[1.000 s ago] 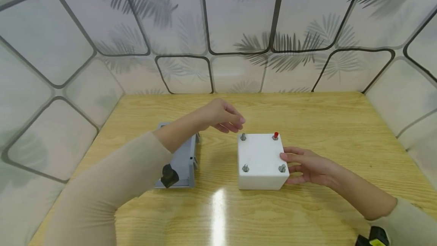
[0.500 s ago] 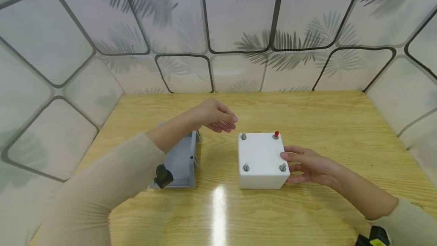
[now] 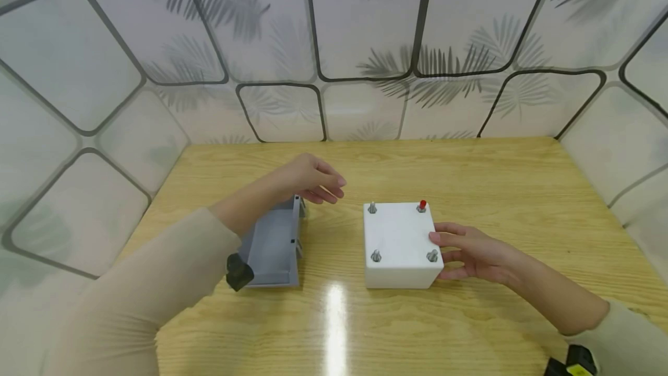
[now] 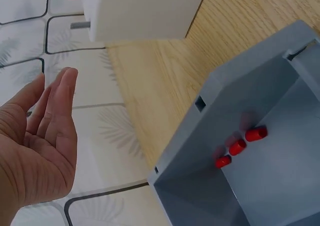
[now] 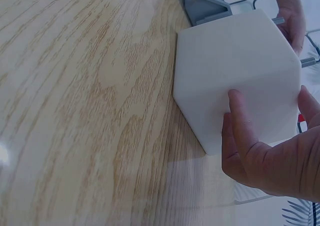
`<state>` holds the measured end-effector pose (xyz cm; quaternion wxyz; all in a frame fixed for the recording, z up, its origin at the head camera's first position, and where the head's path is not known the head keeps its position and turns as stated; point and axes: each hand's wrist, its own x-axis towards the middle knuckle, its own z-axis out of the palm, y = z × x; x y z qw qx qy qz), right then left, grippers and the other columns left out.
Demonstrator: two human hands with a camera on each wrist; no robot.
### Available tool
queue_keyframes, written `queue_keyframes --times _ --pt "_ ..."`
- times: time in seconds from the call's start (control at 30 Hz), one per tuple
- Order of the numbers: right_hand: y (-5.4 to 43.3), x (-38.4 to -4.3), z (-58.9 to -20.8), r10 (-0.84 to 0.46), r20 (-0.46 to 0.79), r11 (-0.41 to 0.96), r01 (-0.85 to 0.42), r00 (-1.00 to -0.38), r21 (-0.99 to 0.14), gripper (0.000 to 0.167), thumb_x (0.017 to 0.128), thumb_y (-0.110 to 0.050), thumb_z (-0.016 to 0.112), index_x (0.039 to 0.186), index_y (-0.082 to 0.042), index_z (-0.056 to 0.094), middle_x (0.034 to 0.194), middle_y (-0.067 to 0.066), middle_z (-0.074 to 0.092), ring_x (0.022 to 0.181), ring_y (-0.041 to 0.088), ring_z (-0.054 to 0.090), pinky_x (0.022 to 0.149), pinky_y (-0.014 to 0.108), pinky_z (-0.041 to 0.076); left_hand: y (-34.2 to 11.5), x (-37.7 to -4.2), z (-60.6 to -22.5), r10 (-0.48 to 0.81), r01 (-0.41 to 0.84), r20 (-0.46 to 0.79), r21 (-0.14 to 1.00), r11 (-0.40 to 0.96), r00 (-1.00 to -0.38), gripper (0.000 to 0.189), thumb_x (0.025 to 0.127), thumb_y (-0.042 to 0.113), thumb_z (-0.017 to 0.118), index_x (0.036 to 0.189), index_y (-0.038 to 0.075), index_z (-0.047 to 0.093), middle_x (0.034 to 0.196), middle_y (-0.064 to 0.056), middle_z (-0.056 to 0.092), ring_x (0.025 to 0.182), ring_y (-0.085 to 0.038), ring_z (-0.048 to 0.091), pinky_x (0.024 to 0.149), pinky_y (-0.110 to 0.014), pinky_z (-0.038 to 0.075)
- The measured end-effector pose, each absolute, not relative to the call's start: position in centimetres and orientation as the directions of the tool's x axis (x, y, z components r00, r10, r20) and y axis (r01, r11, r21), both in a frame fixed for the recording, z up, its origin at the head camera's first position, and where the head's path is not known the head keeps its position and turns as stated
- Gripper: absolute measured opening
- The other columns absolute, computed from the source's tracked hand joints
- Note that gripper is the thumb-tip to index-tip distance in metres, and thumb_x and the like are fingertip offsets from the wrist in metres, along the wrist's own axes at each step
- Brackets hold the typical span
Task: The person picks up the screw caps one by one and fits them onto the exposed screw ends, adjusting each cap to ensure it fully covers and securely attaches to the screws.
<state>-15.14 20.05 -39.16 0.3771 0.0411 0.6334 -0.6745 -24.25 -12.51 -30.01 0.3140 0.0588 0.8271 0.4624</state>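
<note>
A white box (image 3: 399,234) stands on the table with several upright threaded bolts at its top corners. One far bolt wears a red cap (image 3: 422,206). My right hand (image 3: 472,255) holds the box at its right side, thumb on the top edge and fingers against the side face. In the air between bin and box is my left hand (image 3: 315,180), holding nothing, fingers loosely bent. Below that arm lies a grey plastic bin (image 3: 276,277), partly hidden by the sleeve. Three red caps (image 4: 237,147) lie inside it in the left wrist view.
The light wooden table (image 3: 501,184) reaches back to a patterned wall covering (image 3: 365,28), which also rises at both sides. A bare strip of table separates the bin from the box.
My left hand has drawn away leftward from the capped box toward the bin, baring more of the bin's inside. My right hand and the box have stayed put.
</note>
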Motion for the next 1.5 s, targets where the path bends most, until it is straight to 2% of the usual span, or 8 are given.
queue_keyframes --times 0.13,0.33,0.63,0.8,1.03,1.2,1.5 --pt "20.1 -15.2 -39.2 -0.459 -0.530 0.091 0.556 -0.713 -0.826 0.069 0.096 -0.032 0.055 0.146 -0.003 0.018 0.112 0.005 0.057 0.098 0.020 0.061 0.082 0.042 0.057 -13.3 -24.5 -30.3 0.366 -0.203 -0.466 0.797 0.569 -0.805 0.027 0.090 0.021 0.066 0.111 0.005 0.067 0.096 -0.008 0.073 0.081 -0.015 0.070 0.065 -0.025 0.056" --pt "20.0 -15.1 -39.1 -0.455 -0.532 0.087 0.559 -0.714 -0.824 0.068 0.096 -0.031 0.056 0.146 -0.004 0.019 0.111 0.005 0.057 0.099 0.020 0.061 0.081 0.042 0.057 -14.3 -24.8 -30.6 0.348 -0.210 -0.469 0.790 0.576 -0.812 0.027 0.091 0.022 0.065 0.112 0.005 0.067 0.093 -0.006 0.073 0.078 -0.013 0.070 0.063 -0.023 0.054" --pt "20.0 -15.1 -39.1 -0.438 -0.540 0.099 0.559 -0.718 -0.823 0.073 0.095 -0.033 0.056 0.147 -0.003 0.015 0.112 0.005 0.057 0.099 0.020 0.061 0.082 0.042 0.057 -15.4 -24.8 -30.9 0.319 -0.268 -0.485 0.802 0.534 -0.814 0.032 0.092 0.020 0.063 0.118 0.001 0.063 0.083 -0.003 0.072 0.063 -0.009 0.068 0.051 -0.016 0.050" --pt "20.0 -15.1 -39.1 -0.442 -0.539 0.103 0.556 -0.717 -0.825 0.074 0.095 -0.033 0.056 0.148 -0.002 0.014 0.113 0.005 0.057 0.099 0.020 0.061 0.083 0.043 0.056 -16.3 -24.9 -31.2 0.318 -0.266 -0.481 0.804 0.532 -0.817 0.035 0.092 0.018 0.063 0.121 -0.001 0.060 0.084 -0.003 0.072 0.063 -0.009 0.068 0.054 -0.017 0.052" --pt "20.0 -15.0 -39.0 -0.450 -0.530 0.095 0.552 -0.718 -0.828 0.073 0.095 -0.033 0.057 0.147 -0.002 0.015 0.112 0.005 0.057 0.099 0.020 0.061 0.082 0.042 0.057 -17.7 -24.9 -31.2 0.300 -0.246 -0.477 0.784 0.571 -0.826 0.035 0.090 0.018 0.066 0.119 0.000 0.062 0.090 -0.005 0.072 0.067 -0.009 0.068 0.065 -0.024 0.057" --pt "20.0 -14.9 -39.0 -0.463 -0.522 0.091 0.547 -0.717 -0.832 0.071 0.095 -0.032 0.056 0.146 -0.002 0.017 0.111 0.005 0.057 0.098 0.019 0.061 0.082 0.041 0.057 -18.5 -24.8 -31.3 0.308 -0.241 -0.476 0.786 0.570 -0.824 0.036 0.090 0.018 0.066 0.119 -0.002 0.060 0.093 -0.009 0.072 0.070 -0.009 0.068 0.072 -0.029 0.058" --pt "20.0 -14.9 -38.9 -0.464 -0.522 0.091 0.548 -0.716 -0.832 0.072 0.095 -0.033 0.056 0.146 -0.002 0.016 0.110 0.004 0.058 0.098 0.019 0.062 0.081 0.040 0.057 -19.5 -24.5 -31.6 0.308 -0.243 -0.484 0.779 0.578 -0.819 0.033 0.091 0.012 0.063 0.118 -0.006 0.060 0.087 -0.004 0.072 0.072 -0.008 0.068 0.073 -0.029 0.058"
